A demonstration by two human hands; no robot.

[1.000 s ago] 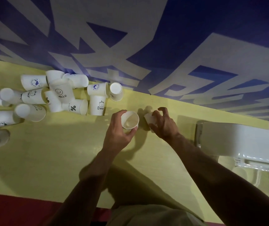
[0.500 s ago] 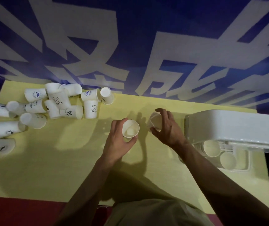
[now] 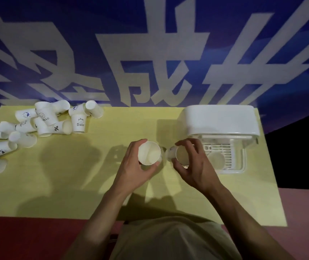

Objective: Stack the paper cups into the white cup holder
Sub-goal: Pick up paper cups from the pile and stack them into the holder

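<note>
The left hand (image 3: 131,170) is curled round a white paper cup (image 3: 149,153), mouth up toward the camera, and the right hand (image 3: 193,166) is curled round a second cup (image 3: 180,155) just beside it; the two cups are nearly touching. Just right of the right hand stands the white cup holder (image 3: 219,120), with a cup (image 3: 215,160) already sitting in its clear lower tray. Well to the left of both hands, the pile of loose cups (image 3: 43,121) lies scattered on the yellow table (image 3: 75,175).
</note>
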